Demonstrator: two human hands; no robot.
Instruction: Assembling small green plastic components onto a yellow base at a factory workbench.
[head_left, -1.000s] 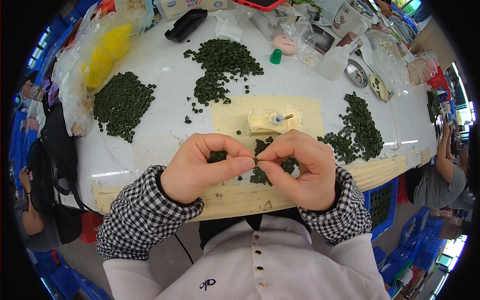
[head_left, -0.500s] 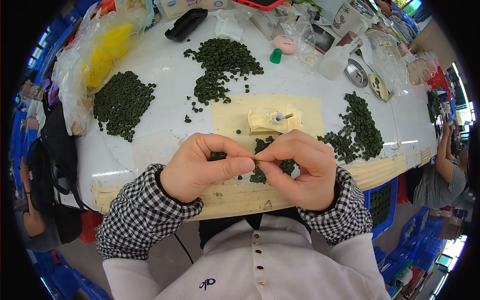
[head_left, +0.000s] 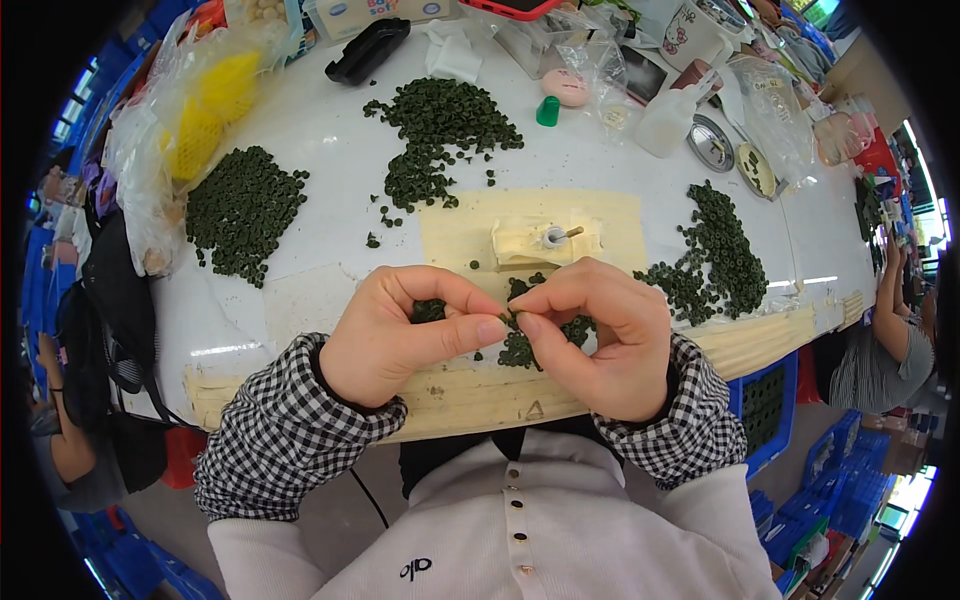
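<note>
In front of my body, my left hand point(head_left: 385, 335) and my right hand point(head_left: 605, 335) meet almost tip to tip, each with thumb and forefinger pinched. Between the fingertips shows a dark speck too small to name. Beneath and behind the fingers lies a loose pile of small dark green round pieces point(head_left: 517, 350), partly covered by my hands. Just beyond them, a block wrapped in cream tape point(head_left: 515, 240) sits on the table, with a white collar and a thin brownish pin point(head_left: 573, 232) sticking out of it.
More green pieces form heaps at the left point(head_left: 245, 215), back centre point(head_left: 445, 115) and right point(head_left: 725, 250). A black case point(head_left: 368, 52), a green cap point(head_left: 548, 111), a white bottle point(head_left: 665, 125) and round tins point(head_left: 711, 143) stand at the back. A blue crate point(head_left: 765, 415) is beyond the right table edge.
My fingertips have drawn slightly apart, leaving a small gap between the two pinches. The whole view has shifted a little; the heaps look the same.
</note>
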